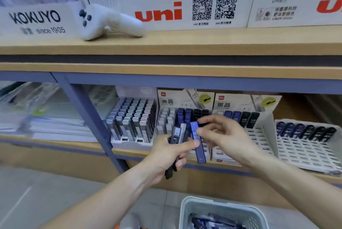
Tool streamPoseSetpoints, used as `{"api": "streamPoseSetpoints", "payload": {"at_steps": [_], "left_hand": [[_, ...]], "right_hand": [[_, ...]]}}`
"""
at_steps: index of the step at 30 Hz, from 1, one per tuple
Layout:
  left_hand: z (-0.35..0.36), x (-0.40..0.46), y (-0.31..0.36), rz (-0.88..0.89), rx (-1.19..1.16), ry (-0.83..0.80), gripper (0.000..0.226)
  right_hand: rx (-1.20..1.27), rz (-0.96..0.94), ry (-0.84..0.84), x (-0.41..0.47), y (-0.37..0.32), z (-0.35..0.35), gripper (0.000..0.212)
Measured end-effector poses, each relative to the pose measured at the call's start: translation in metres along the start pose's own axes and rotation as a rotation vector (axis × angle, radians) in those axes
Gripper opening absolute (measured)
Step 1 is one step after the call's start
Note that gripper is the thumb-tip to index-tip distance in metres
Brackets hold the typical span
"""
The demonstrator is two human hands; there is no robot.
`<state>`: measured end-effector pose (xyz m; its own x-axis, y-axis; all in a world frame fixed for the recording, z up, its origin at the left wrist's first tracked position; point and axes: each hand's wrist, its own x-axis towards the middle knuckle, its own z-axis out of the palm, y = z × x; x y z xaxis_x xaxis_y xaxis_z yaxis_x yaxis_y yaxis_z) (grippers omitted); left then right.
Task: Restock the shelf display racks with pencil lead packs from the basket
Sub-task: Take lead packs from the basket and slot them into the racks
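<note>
Currently left hand (167, 152) grips a bundle of packs (177, 133), right hand (223, 136) pinches the blue pack (198, 142) just before the middle rack (185, 117); best: seat it upright in the blue column; basket (222, 214) below.

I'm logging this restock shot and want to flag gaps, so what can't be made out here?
Head view only:
- Basket: cut off by the bottom edge; how many packs remain is hidden.
- Packs in the left hand: fingers cover them; count unclear.
- Blue pack: print blurred, partly under the right hand.
- Middle rack: front slots hidden behind both hands.
- Left shelf stacks: motion-blurred.
</note>
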<state>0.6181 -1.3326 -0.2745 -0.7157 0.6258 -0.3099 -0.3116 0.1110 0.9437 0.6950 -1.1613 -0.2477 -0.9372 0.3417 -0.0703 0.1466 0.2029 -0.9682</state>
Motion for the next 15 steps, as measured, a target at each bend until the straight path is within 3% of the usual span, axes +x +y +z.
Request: {"api": "streamPoseSetpoints", "payload": {"at_steps": [3,10,15], "left_hand": [[-0.003,-0.001,-0.003,-0.029,0.009,0.015,0.021],[-0.027,-0.003,-0.005,-0.189,-0.247,0.150,0.035],[-0.036,-0.008,-0.011,-0.266,-0.305,0.157,0.020]], "right_hand": [[-0.003,-0.062,-0.057,0.004,0.004,0.006,0.031],[-0.053,-0.223,0.227,0.017,0.014,0.010,0.034],[-0.200,-0.330,0.240,0.019,0.033,0.025,0.033]]}}
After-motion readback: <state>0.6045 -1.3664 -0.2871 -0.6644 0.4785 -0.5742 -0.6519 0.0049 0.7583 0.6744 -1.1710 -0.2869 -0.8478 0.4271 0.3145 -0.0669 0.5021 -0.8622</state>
